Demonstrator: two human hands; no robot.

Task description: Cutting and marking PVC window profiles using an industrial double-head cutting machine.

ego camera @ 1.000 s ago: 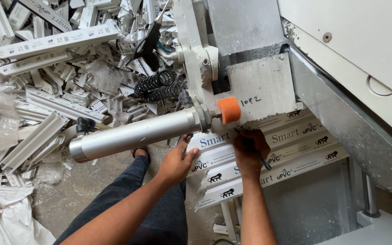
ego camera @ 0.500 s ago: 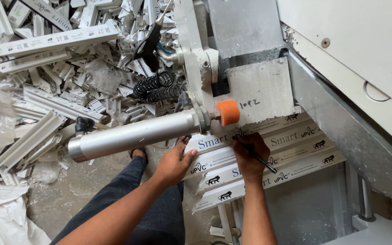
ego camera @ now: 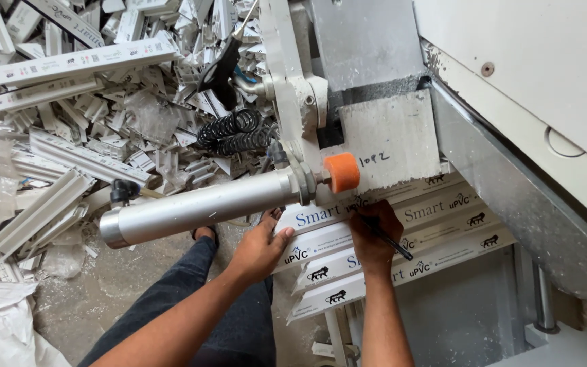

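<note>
The right hand [ego camera: 373,234] is pinching a dark pen [ego camera: 390,239] in a closed writing grip, its tip hidden behind the fingers where they are meeting the top face of the white plastic bar [ego camera: 443,214]. The left hand [ego camera: 261,248] is lying flat with fingers spread on the near end of the same bar, not wrapped round anything, just pressing it down on the machine's worktop [ego camera: 456,319].

The bar, a long white window-frame section with blue and black print, is lying slantwise just below the orange stopper [ego camera: 342,172], which is capping the silver cylinder [ego camera: 198,207]. Left of that stopper the cylinder is reaching out over the floor; above the stopper a rough white block [ego camera: 392,139] is carrying a handwritten pencil note. Farther left of the stopper a black coiled hose [ego camera: 232,130] is hanging by a heap of white offcuts [ego camera: 69,102].

The step in hand appears to be marking the bar just under the stopper. Finishing the mark is calling for the left hand holding the bar steady so it cannot slide, and for the pen moving in a short, firm stroke on the slippery printed face.
</note>
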